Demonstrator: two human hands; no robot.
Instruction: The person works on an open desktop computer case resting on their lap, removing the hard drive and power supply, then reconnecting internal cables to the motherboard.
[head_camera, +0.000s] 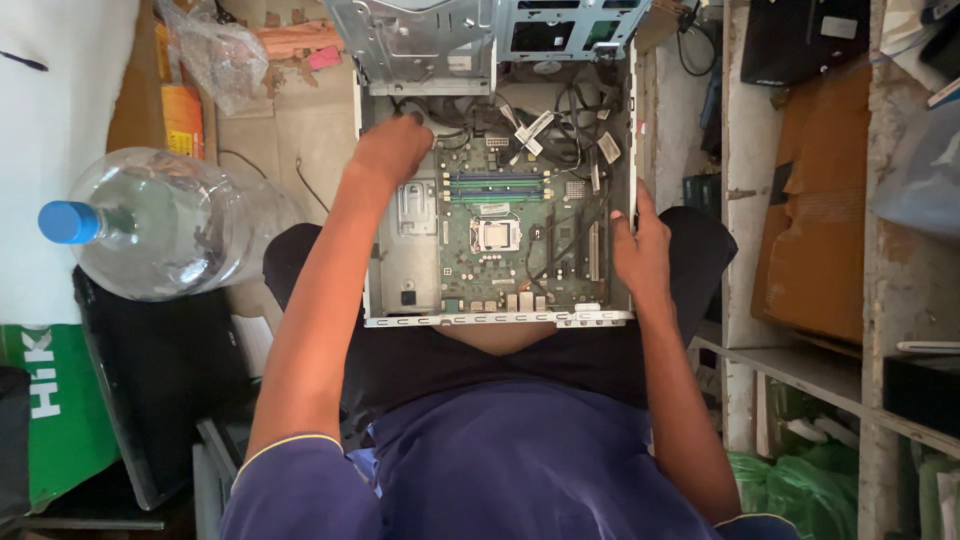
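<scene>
Right now the open case (372, 200) rests flat on your lap, so you can look straight down into it. Beside you on the left stands a big clear bottle (170, 225) with a blue cap, well apart from your work. Inside the case lies the green board (505, 235), facing up, so every part on it is easy to see. At the far end sits the metal cage (420, 45), with a bunch of cables (560, 125) just below it. Your right hand (640, 255) grips the right wall of the case, thumb inside, and that keeps the case from sliding off your legs. Your left hand (392, 148) reaches into the far left corner, near the cables, with the fingers curled down. I cannot tell if it holds anything. In the middle of the board sits the small square socket (496, 235), with nothing over it.
</scene>
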